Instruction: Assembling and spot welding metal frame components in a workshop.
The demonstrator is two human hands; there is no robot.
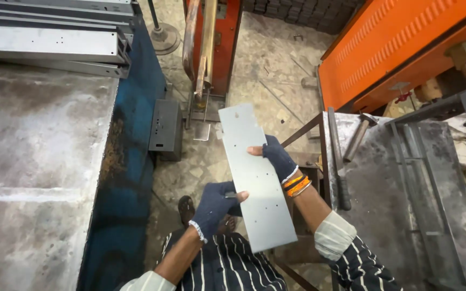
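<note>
Presently held: one grey perforated metal plate (254,175) — long axis running away from me, tilted slightly left — my left hand (216,207) gripping its near left edge, my right hand (277,157) clasping the right edge farther up, above the floor beside the desk (33,178).

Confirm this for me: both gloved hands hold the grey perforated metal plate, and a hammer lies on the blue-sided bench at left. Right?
Not quite. The head view shows the hammer on the right-hand steel table, not the blue-sided bench. The left hand and right hand do hold the metal plate.

Gloved hands (217,207) (279,157) on grey metal plate (254,178)
</note>
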